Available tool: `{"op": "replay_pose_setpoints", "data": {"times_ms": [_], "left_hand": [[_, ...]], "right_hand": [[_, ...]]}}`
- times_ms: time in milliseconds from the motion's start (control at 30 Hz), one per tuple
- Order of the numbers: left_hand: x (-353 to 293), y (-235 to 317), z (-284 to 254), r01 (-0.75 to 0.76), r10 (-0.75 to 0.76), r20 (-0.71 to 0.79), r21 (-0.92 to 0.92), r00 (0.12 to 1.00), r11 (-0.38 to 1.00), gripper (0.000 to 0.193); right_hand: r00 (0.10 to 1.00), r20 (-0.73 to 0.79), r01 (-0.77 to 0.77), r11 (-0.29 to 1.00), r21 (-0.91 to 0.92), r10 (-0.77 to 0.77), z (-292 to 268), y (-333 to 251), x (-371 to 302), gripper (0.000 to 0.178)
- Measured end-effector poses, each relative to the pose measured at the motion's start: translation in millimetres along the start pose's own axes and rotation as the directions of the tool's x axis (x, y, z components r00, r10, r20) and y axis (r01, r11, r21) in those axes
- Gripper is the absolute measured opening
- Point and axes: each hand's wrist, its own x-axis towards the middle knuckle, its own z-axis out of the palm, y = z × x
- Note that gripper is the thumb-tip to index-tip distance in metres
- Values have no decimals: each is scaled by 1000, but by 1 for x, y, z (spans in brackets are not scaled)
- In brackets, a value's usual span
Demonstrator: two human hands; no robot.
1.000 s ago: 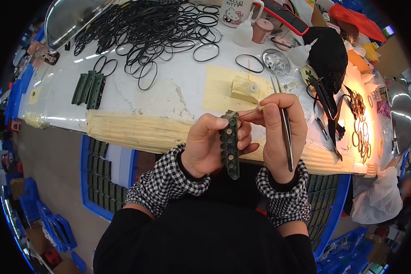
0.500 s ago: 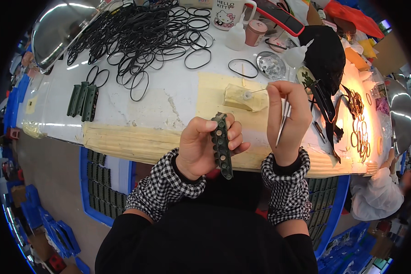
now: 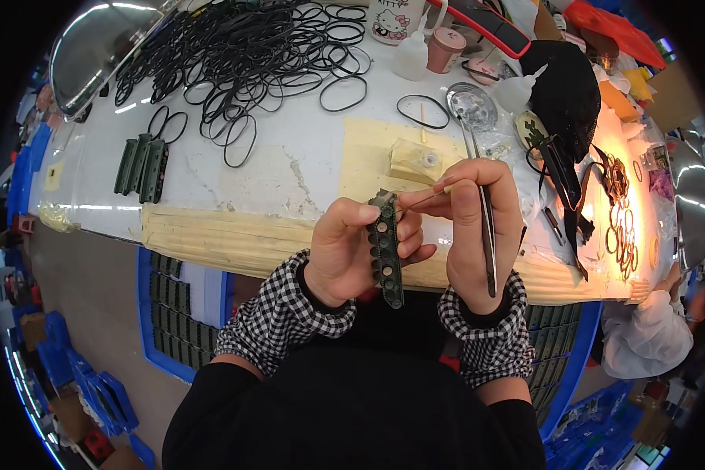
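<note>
My left hand [image 3: 337,254] grips a long dark green toy-tank wheel strip [image 3: 385,262] with a row of round wheels, held nearly upright above the table's front edge. Pinched between the thumb and forefinger of my right hand [image 3: 486,223] is a thin needle-like stick [image 3: 423,199], its tip at the strip's upper end; whether it touches, I cannot tell. Metal tweezers [image 3: 487,243] also lie across that palm, tips pointing away from me. Beyond the hands, a tape-wrapped block [image 3: 403,160] bears a small translucent blob [image 3: 429,160].
Black rubber bands [image 3: 243,63] are heaped at the back left, near several green parts [image 3: 141,168]. A mug [image 3: 393,23], a squeeze bottle [image 3: 410,59], a clear dish [image 3: 471,106] and a black cap [image 3: 564,94] stand farther back. Blue trays [image 3: 145,313] of green parts sit below the table.
My right hand has come left and nearer, bringing the needle-like stick from the blob on the block to the strip's upper end. The tweezers have swung tips-away. My left hand barely moved.
</note>
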Motion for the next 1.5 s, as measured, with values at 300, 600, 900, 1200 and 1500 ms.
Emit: {"op": "replay_pose_setpoints", "data": {"times_ms": [300,600,900,1200,1500], "left_hand": [[-1,0,1,7,-7,-26,16,1000,1000,34],[-1,3,1,-46,44,28,53,999,998,29],[-11,15,17,-264,517,83,921,852,287,19],[-10,11,16,-312,599,310,944,739,-103,23],[-10,9,16,-320,616,330,938,716,-130,24]], "right_hand": [[998,-5,-59,998,-3,59,3,-4,1,19],[982,-162,83,994,-64,-93,-1,7,8,12],[862,108,337,400,-852,-495,-26,25,30,9],[928,169,374,816,-441,-333,-20,-6,2,20],[938,103,346,876,-336,-331,-11,0,0,7]]}}
